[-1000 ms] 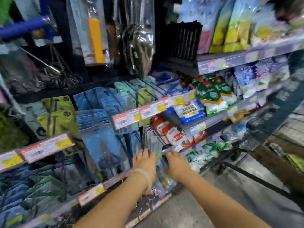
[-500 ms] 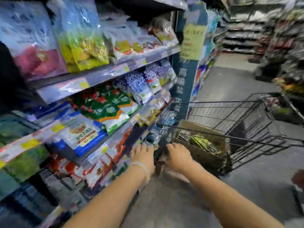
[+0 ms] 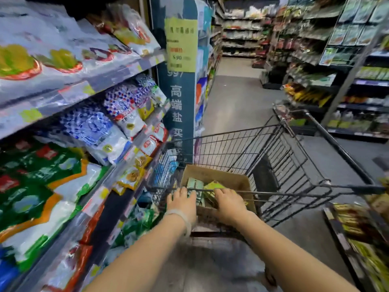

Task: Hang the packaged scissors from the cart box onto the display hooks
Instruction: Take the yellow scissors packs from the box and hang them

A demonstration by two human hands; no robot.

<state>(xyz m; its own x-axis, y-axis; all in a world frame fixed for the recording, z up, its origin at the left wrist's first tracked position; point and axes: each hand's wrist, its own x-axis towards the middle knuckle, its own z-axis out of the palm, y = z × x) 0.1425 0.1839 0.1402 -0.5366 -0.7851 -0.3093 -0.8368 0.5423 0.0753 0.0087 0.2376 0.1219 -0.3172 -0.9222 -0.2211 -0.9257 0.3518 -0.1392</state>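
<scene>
A brown cardboard box (image 3: pixel 231 179) stands in the near end of a black wire shopping cart (image 3: pixel 280 148). Green and yellow packaged scissors (image 3: pixel 194 183) stick up inside it. My left hand (image 3: pixel 182 202) lies palm down over the box's near left edge, fingers spread and touching the packs, with a pale band on the wrist. My right hand (image 3: pixel 228 204) reaches over the near edge onto a yellow-green pack (image 3: pixel 213 185); its fingertips are hidden among the packs, so its grip is unclear. The display hooks are out of view.
Shelves of bagged goods (image 3: pixel 88 127) run close along the left, touching the cart's side. A teal end panel (image 3: pixel 181 98) with a yellow sign stands beyond. More shelving (image 3: pixel 336 85) lines the right, with a low display (image 3: pixel 362 228) by the cart handle. The aisle floor (image 3: pixel 235 102) stretches ahead.
The view swung right, from the hook display with blue packs to the cart. Both hands left the hanging packs and moved into the cart box.
</scene>
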